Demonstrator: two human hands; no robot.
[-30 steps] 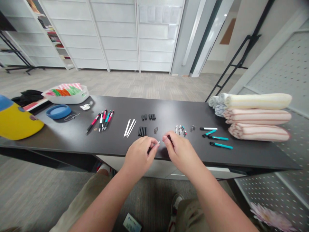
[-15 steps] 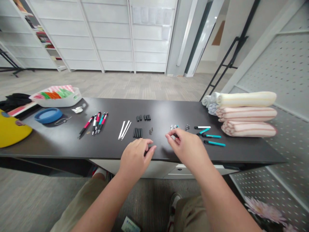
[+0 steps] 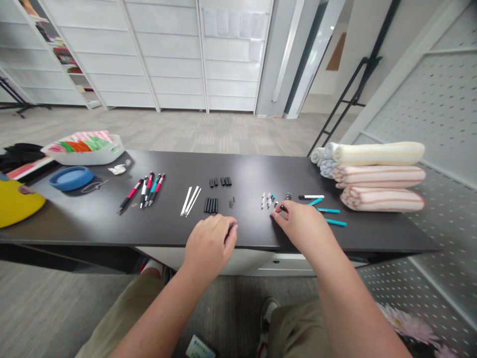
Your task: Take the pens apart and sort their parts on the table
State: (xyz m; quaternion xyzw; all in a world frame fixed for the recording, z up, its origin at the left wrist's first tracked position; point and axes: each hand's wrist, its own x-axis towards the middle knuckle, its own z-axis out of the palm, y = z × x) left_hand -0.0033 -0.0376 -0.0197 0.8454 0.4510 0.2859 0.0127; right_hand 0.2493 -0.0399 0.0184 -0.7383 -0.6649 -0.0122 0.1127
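A dark table (image 3: 246,174) carries pen parts laid out in groups. My left hand (image 3: 208,243) rests near the front edge with its fingers curled round something dark that I cannot make out. My right hand (image 3: 301,223) reaches to the small tip pieces (image 3: 268,200), its fingertips pinched at a small dark and red piece (image 3: 282,208). Just beyond it lie teal pen barrels (image 3: 330,216) and a white barrel (image 3: 311,197). White refills (image 3: 190,200), black sleeves (image 3: 210,205), short black caps (image 3: 219,182) and tiny springs (image 3: 231,202) lie ahead of my left hand.
Several assembled red and teal pens (image 3: 143,190) lie at the left. Further left are a blue lid (image 3: 70,177), a white basket (image 3: 85,149) of coloured items and a yellow object (image 3: 17,199). Rolled towels (image 3: 376,174) are stacked at the right.
My hands have drawn apart. The right hand moved right and forward to the small tip pieces; the left hand stayed near the front edge and curled tighter.
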